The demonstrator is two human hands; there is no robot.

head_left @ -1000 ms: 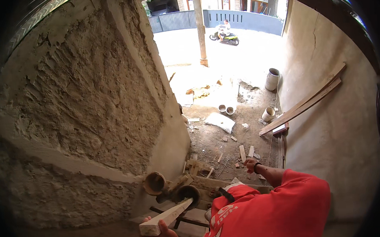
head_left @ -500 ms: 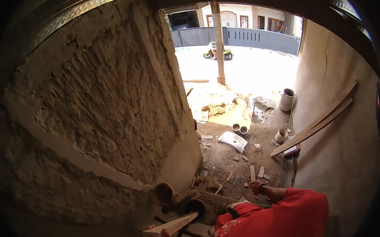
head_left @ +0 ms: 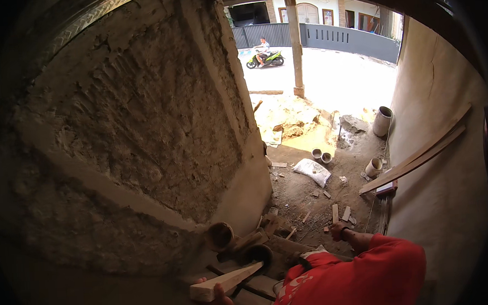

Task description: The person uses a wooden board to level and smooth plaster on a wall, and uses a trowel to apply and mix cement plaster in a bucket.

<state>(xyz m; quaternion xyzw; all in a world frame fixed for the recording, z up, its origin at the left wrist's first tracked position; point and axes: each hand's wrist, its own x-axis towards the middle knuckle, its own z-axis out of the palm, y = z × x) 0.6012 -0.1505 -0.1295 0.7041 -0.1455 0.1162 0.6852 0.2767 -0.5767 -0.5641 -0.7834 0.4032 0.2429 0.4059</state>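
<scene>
At six o'clock, plank [head_left: 224, 282]: left hand [head_left: 219, 303] is gripping it; swinging could be knocking the tub [head_left: 265, 253].
Toward five o'clock, right hand [head_left: 338, 232]: grip unclear.

Board [head_left: 223, 283] in left hand [head_left: 221, 304], its far end over or against a tub [head_left: 263, 253]; second tub [head_left: 219, 236] left of that, by the left wall [head_left: 149, 124]. Right hand [head_left: 337, 234] to the right, two offcuts [head_left: 335, 213] beyond it. Farther out, sack [head_left: 312, 172] on the floor [head_left: 343, 194], two pots [head_left: 326, 158] behind it. Right of the sack, pail [head_left: 374, 168], drum [head_left: 383, 122] behind; planks [head_left: 410, 167] lean on the right wall [head_left: 428, 79]. Beyond, post [head_left: 294, 45], scooter [head_left: 274, 59] left of it, fence [head_left: 354, 44] behind both
</scene>
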